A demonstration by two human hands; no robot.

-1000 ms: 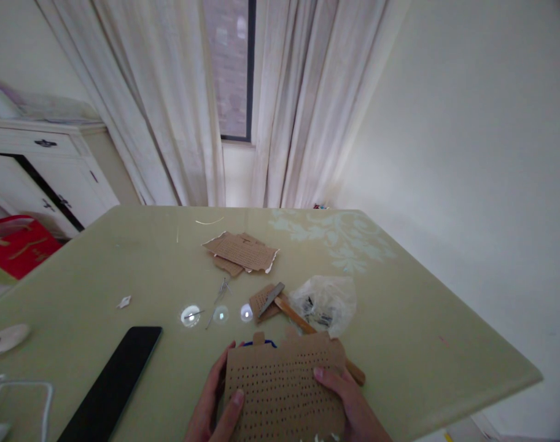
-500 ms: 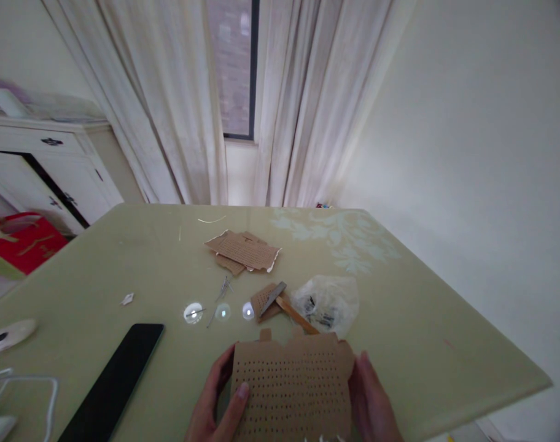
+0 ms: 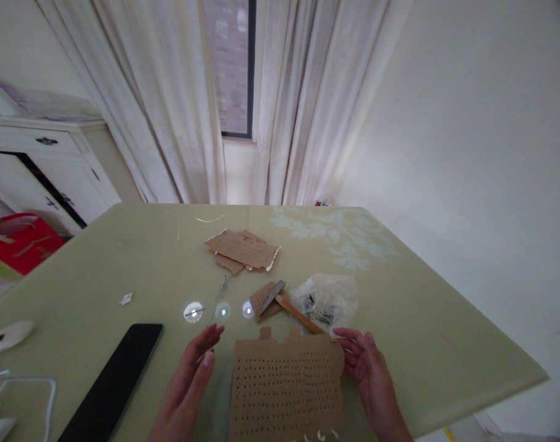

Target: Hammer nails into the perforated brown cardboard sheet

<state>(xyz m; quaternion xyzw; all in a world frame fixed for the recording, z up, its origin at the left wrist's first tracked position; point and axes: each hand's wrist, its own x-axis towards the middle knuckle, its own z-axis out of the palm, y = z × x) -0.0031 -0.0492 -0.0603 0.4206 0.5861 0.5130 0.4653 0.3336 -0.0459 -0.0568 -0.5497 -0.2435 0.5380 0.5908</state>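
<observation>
A brown cardboard sheet (image 3: 287,387) punched with rows of small holes lies flat on the green table (image 3: 123,258) right in front of me. My left hand (image 3: 188,383) hovers just left of it, fingers stretched out, holding nothing. My right hand (image 3: 372,377) rests at the sheet's right edge, fingers loosely curled and apart, fingertips close to the upper right corner. A wooden-handled hammer (image 3: 291,307) lies just beyond the sheet, its handle partly hidden behind it.
Torn cardboard pieces (image 3: 243,250) lie mid-table, with loose nails (image 3: 222,288) and a clear plastic bag (image 3: 326,301) of small parts nearby. A black phone (image 3: 116,377) lies at the left. A white cabinet (image 3: 45,172) and curtains (image 3: 178,98) stand behind.
Both hands have let go of the perforated cardboard sheet and moved apart. The sheet has dropped flat onto the table.
</observation>
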